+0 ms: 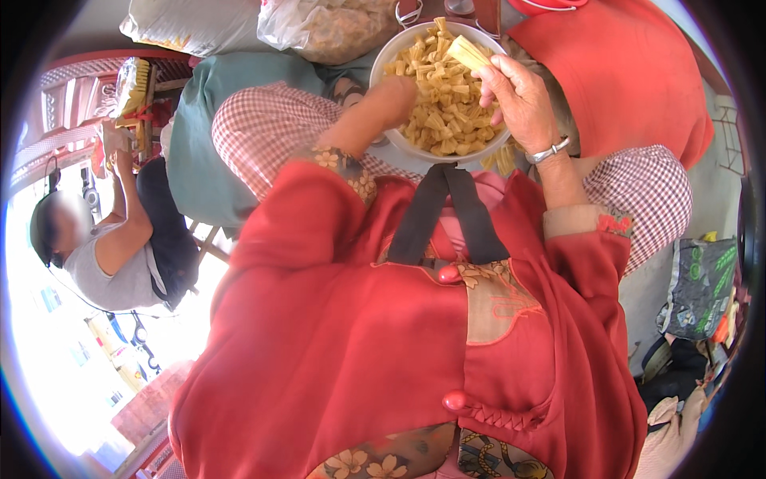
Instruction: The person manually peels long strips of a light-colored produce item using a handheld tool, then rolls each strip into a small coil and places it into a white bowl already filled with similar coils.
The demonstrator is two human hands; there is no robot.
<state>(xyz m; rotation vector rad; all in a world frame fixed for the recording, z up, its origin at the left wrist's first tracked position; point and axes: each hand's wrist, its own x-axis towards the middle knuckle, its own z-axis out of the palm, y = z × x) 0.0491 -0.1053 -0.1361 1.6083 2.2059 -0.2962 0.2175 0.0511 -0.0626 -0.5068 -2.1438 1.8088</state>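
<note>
A white round basin [383, 64] sits before me, heaped with small yellow pinched bundles [449, 117] that look like folded dough or bean-curd sheet. My right hand [519, 99], with a silver bangle at its wrist, pinches one larger pale yellow pleated piece [467, 54] between thumb and fingers above the heap. Over the basin's left rim is my left hand [392, 100], blurred and rounded; its fingers are hidden, so I cannot tell whether it holds anything. A few yellow pieces [501, 158] lie outside the basin near its lower right edge.
Beyond the basin lie a clear plastic bag [335, 30] of brownish pieces and a white sack [191, 24]. A red bucket [544, 5] is at the top. Red cloth [622, 84] spreads at right, teal cloth [206, 132] at left. Another person [119, 239] sits at far left, hands raised.
</note>
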